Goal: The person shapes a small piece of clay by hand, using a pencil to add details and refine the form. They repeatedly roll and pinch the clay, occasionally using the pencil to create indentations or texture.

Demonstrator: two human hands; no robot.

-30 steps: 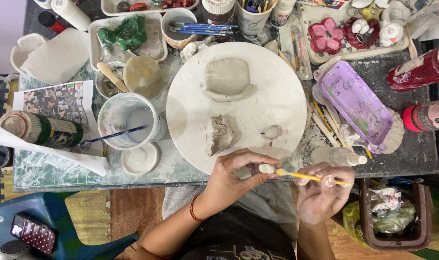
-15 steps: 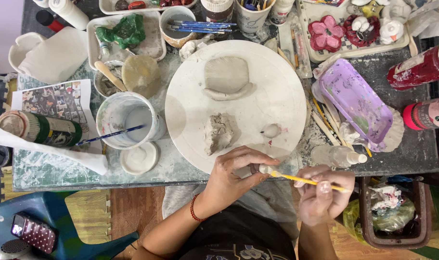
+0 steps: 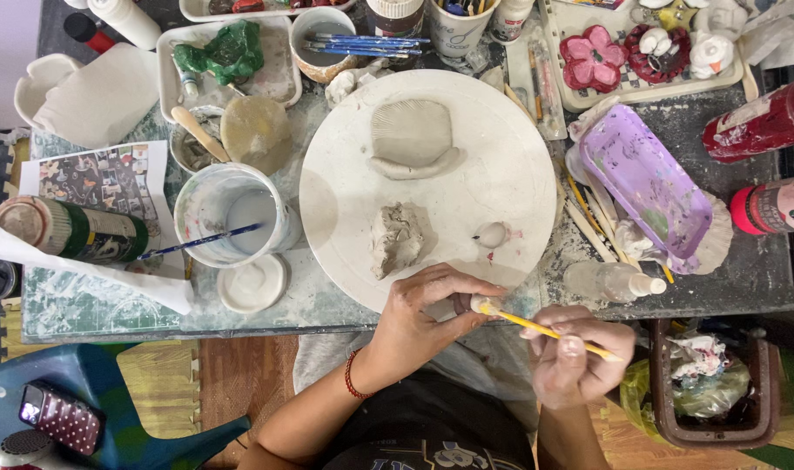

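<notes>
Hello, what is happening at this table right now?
A person sits at a crowded craft table. The left hand pinches a small clay piece at the near edge of a round white board. The right hand holds a thin yellow brush, its tip against that piece. On the board lie a ribbed clay slab, a rough clay lump and a little clay ball. A white cup of water with a blue brush stands to the left.

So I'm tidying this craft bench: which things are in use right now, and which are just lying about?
In use:
left hand pinching a small clay piece
right hand holding a yellow brush

Lying about:
round board
clay lump
purple tray
water cup
red bottles
</notes>
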